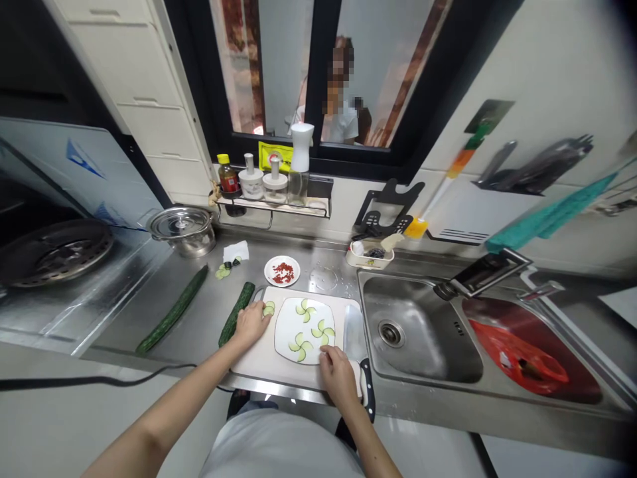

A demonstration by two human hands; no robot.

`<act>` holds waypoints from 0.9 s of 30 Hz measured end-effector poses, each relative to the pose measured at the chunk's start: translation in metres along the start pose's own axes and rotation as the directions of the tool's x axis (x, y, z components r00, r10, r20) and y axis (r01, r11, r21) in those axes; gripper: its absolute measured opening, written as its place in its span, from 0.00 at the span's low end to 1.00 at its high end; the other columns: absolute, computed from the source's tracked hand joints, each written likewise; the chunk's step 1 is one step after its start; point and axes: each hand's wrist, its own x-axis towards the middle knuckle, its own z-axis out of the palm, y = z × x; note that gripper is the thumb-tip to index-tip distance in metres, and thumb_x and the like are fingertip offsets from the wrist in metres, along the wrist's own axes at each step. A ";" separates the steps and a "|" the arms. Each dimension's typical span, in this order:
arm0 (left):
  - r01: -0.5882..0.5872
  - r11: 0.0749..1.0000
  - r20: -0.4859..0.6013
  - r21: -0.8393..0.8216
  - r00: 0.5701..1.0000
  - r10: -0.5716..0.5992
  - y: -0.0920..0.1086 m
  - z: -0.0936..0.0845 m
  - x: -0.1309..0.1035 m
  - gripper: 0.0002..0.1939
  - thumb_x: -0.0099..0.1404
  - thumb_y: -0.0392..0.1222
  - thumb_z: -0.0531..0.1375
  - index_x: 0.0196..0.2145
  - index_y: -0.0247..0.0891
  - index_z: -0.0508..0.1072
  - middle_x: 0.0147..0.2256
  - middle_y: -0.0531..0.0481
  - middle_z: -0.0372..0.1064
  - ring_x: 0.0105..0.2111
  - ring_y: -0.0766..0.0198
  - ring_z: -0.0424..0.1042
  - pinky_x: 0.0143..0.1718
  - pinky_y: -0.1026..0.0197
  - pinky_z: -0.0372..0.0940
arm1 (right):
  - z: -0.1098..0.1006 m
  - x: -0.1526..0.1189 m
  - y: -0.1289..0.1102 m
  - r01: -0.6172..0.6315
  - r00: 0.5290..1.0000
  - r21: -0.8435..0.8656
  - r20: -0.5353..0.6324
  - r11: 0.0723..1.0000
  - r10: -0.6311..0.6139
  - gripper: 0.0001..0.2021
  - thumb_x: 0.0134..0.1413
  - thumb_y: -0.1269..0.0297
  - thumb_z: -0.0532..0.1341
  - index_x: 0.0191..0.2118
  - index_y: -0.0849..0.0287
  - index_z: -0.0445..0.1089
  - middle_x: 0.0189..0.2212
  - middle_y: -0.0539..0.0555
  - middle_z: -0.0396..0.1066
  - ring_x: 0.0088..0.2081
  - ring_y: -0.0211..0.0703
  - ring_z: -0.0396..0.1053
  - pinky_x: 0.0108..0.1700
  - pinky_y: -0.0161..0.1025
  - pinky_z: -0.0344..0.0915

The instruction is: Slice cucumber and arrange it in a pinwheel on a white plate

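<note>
A white square plate (304,355) lies on a pale cutting board (279,376), bearing three pinwheels of thin cucumber slices (322,330). My left hand (253,324) rests palm down at the board's left side, fingertips beside a few loose cucumber slices (269,308); its fingers are open. At the plate's lower right rim is my right hand (340,372), fingers bent but apart, with nothing visible in them. Right of the plate lies a broad knife (353,330) with a black handle. A cut cucumber (237,315) lies against the board's left, partly behind my left hand.
Farther left lies a whole cucumber (174,312), below a lidded steel pot (186,232). A small dish (282,280) holds red bits, near a white tissue (235,252). To the right is a sink (423,325) with a red bag (522,358). Someone is visible in the window.
</note>
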 end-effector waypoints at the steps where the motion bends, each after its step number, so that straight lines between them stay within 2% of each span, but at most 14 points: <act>1: 0.027 0.999 -0.007 -0.024 1.000 -0.027 0.001 0.002 0.000 0.14 0.64 0.45 0.54 0.46 0.38 0.68 0.46 0.42 0.70 0.48 0.54 0.68 0.46 0.56 0.57 | 0.002 0.000 -0.001 0.008 1.000 0.017 -0.009 1.000 -0.008 0.15 0.60 0.63 0.49 0.39 0.60 0.72 0.35 0.58 0.74 0.40 0.45 0.70 0.44 0.39 0.65; 6: 0.112 0.975 -0.066 -0.193 0.990 -0.127 0.000 0.012 -0.003 0.13 0.60 0.43 0.58 0.43 0.41 0.68 0.41 0.46 0.72 0.42 0.56 0.70 0.39 0.60 0.59 | 0.008 0.002 -0.006 0.027 1.000 0.062 -0.006 0.998 -0.027 0.15 0.59 0.63 0.50 0.40 0.60 0.72 0.36 0.58 0.74 0.41 0.46 0.70 0.44 0.41 0.66; 12: 0.019 0.940 -0.204 -0.340 0.975 -0.093 -0.005 0.017 -0.006 0.06 0.59 0.37 0.57 0.36 0.39 0.71 0.37 0.47 0.72 0.40 0.59 0.69 0.40 0.62 0.59 | 0.007 0.002 -0.004 -0.011 1.000 0.084 -0.006 0.996 0.012 0.14 0.59 0.62 0.50 0.39 0.59 0.72 0.37 0.58 0.74 0.41 0.47 0.71 0.44 0.42 0.66; 17: 0.005 0.882 -0.183 -0.471 0.978 -0.103 -0.005 0.015 -0.002 0.05 0.58 0.35 0.56 0.33 0.39 0.71 0.29 0.52 0.70 0.31 0.64 0.68 0.34 0.65 0.58 | 0.005 0.004 -0.005 -0.021 1.000 0.115 -0.017 0.993 0.023 0.13 0.58 0.62 0.51 0.39 0.58 0.72 0.37 0.58 0.74 0.41 0.47 0.70 0.45 0.42 0.66; 22: -0.028 0.754 -0.187 -0.656 0.974 -0.127 -0.003 0.002 0.000 0.07 0.55 0.39 0.59 0.33 0.38 0.69 0.27 0.55 0.67 0.27 0.67 0.66 0.30 0.66 0.58 | -0.003 0.013 -0.013 -0.003 1.000 0.140 -0.020 0.990 0.005 0.13 0.59 0.63 0.51 0.39 0.58 0.72 0.36 0.57 0.74 0.40 0.46 0.70 0.44 0.42 0.66; 27: -0.143 0.599 -0.158 -0.788 0.987 0.028 0.009 -0.026 -0.014 0.11 0.52 0.41 0.61 0.34 0.38 0.68 0.26 0.56 0.66 0.27 0.67 0.65 0.31 0.66 0.58 | -0.018 0.029 -0.032 0.055 0.998 0.151 -0.014 0.987 -0.053 0.13 0.60 0.64 0.51 0.41 0.59 0.71 0.36 0.57 0.73 0.40 0.45 0.69 0.44 0.41 0.65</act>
